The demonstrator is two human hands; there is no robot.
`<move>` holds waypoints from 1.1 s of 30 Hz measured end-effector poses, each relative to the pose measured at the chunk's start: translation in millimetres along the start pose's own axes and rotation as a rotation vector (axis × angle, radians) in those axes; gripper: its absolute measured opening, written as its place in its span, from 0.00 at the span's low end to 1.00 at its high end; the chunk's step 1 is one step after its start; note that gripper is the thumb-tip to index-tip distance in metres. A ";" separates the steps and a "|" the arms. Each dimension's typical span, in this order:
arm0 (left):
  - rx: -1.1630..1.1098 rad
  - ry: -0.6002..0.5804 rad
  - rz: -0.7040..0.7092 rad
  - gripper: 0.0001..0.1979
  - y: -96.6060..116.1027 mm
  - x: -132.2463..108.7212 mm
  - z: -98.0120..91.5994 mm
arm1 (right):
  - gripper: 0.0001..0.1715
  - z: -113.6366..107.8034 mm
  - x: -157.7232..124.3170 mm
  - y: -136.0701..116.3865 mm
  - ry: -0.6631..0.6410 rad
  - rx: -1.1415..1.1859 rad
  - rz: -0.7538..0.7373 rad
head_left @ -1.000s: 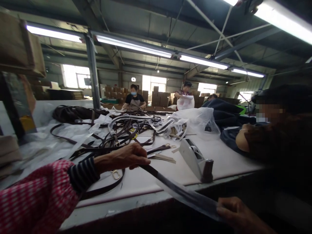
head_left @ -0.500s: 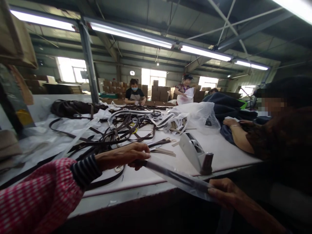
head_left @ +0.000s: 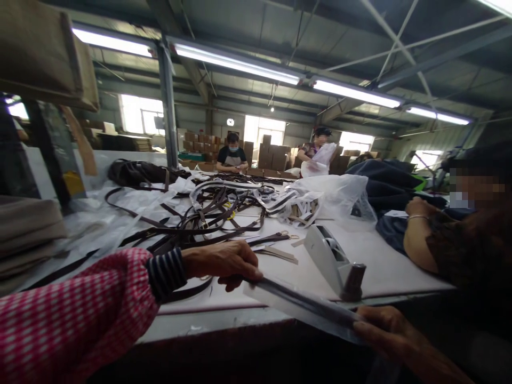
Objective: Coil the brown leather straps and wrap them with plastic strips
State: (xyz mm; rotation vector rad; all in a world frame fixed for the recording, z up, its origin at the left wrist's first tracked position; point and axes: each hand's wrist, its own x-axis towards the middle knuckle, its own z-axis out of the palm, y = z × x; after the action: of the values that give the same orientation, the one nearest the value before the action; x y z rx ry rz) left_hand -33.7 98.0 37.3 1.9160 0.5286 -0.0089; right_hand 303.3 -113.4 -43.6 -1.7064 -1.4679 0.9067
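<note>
My left hand [head_left: 236,262], in a striped cuff and a red checked sleeve, pinches one end of a dark strap [head_left: 304,298]. A clear plastic sleeve [head_left: 280,305] lies around and along the strap, which slants down to the right in front of the table edge. My right hand [head_left: 386,325] grips the other end of the strap and plastic at the lower right. Just beyond the strap stands a grey tape dispenser [head_left: 326,261] on the white table [head_left: 276,274]. Flat beige strips [head_left: 278,254] lie near my left hand.
Dark straps with buckles [head_left: 204,226] are heaped mid-table, with clear plastic bags [head_left: 340,192] beside them. Folded brown fabric [head_left: 30,234] is at the left. A person [head_left: 472,229] sits at the right by dark cloth [head_left: 384,184]. Two people stand across the table.
The view has shifted, so most things appear farther right and slightly lower. My left fingers have closed down on the strap's end. My right hand keeps its hold.
</note>
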 end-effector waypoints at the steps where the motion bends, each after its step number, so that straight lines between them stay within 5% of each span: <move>1: -0.002 -0.011 0.011 0.22 -0.1 0.2 0.4 | 0.32 -1.3 -1.6 -2.4 -0.037 -0.012 0.026; 5: -0.048 0.012 0.087 0.20 14.2 0.9 9.5 | 0.30 2.0 0.2 -16.2 -0.193 -0.017 0.059; 8: -0.101 0.043 0.118 0.23 30.2 7.6 22.5 | 0.42 26.6 14.3 -36.4 -0.187 0.087 -0.096; 10: -0.163 0.076 0.132 0.23 36.7 14.9 30.5 | 0.45 49.2 25.9 -51.6 -0.050 0.072 -0.246; 13: -0.266 0.152 0.144 0.22 38.0 23.3 37.4 | 0.29 73.0 38.4 -64.3 0.282 -0.164 -0.555; 18: -0.379 0.109 0.104 0.18 23.0 19.2 42.4 | 0.21 62.6 48.7 -53.4 0.595 -0.568 -0.964; 22: -0.471 -0.052 0.095 0.16 4.0 7.9 47.9 | 0.18 41.6 54.2 -52.5 0.697 -0.656 -0.982; 27: -0.563 -0.135 0.089 0.16 -14.9 -2.8 57.3 | 0.16 39.5 58.2 -58.9 0.630 -0.585 -0.970; 33: -0.603 -0.074 0.110 0.15 -20.2 -7.9 71.4 | 0.18 51.6 67.7 -50.7 0.555 -0.427 -0.895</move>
State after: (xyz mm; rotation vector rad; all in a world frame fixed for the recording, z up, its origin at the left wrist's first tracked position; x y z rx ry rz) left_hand -31.3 38.2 -7.4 1.3458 0.3255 0.1361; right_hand 241.2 -37.3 -30.8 -1.1773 -1.8116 -0.3470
